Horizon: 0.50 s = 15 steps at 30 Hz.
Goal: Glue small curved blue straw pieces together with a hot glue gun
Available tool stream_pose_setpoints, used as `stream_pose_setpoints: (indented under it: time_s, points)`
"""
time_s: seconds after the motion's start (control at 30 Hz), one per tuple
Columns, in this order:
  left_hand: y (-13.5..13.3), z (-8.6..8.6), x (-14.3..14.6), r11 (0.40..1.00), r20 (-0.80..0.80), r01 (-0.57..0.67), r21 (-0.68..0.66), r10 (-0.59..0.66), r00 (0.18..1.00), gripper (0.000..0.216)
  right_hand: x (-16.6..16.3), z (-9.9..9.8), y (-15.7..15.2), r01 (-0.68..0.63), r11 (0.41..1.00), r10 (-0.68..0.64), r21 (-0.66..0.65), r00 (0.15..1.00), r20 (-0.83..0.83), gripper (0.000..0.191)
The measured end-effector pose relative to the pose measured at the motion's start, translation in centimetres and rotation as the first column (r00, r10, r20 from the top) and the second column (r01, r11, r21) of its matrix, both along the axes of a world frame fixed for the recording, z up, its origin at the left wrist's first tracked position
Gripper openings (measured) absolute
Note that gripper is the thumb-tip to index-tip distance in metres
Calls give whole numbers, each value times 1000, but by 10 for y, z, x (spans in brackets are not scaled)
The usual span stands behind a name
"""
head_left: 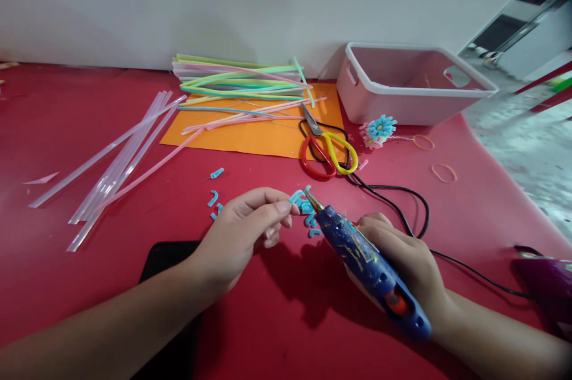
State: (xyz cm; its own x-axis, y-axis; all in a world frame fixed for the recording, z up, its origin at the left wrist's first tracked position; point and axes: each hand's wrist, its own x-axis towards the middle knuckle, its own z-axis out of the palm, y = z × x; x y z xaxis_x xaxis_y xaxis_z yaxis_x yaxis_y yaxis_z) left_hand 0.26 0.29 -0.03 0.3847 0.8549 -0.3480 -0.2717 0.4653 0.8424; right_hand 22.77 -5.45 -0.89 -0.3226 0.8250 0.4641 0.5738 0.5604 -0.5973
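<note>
Starting at the far left, a pink scrap [42, 178] is lying on the red counter [40, 273], and next to it some clear sticks [121, 156] are fanning out in a loose pile. A pink stem [152, 171] is running across the ends of a couple of those. A black slab [167, 254] is sitting partly under my left forearm, and a few blue bits [214, 198] are lying just past it.

My left hand [243, 231] is pinching a small blue piece [295, 196] between thumb and forefinger, holding it up in front of me, with more cut blue bits lying right behind it. Further back, a heap of colored stems [241, 79] is resting on and behind an orange sheet [268, 143].

Scissors [328, 150] are lying over the sheet's right corner, blades a bit apart. My right hand [406, 255] is gripping the blue glue gun [361, 255], fingers wrapping round it, and its nozzle is pointing right at the blue piece; can't tell if they're actually touching.

Behind that, a fluffy flower [381, 128] is lying in front of a pale bin [411, 103], with a rubber band [444, 173] sitting nearby. A black cord [428, 213] is looping off toward something purple [545, 279] at the far right.
</note>
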Motion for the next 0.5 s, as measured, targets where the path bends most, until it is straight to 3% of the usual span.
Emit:
stream_pose_setpoints:
  time_s: [0.17, 0.5]
  points:
    - [2, 2, 2, 995, 78, -11, -97, 18, 997, 10, 1, -2, -1, 30, 999, -30, -28, 1000, 2, 10]
    - [-1, 5, 3, 994, 95, 46, -95, -37, 995, 10, -2, 4, 1, 0, 1000, 0, -9, 1000, 5, 8]
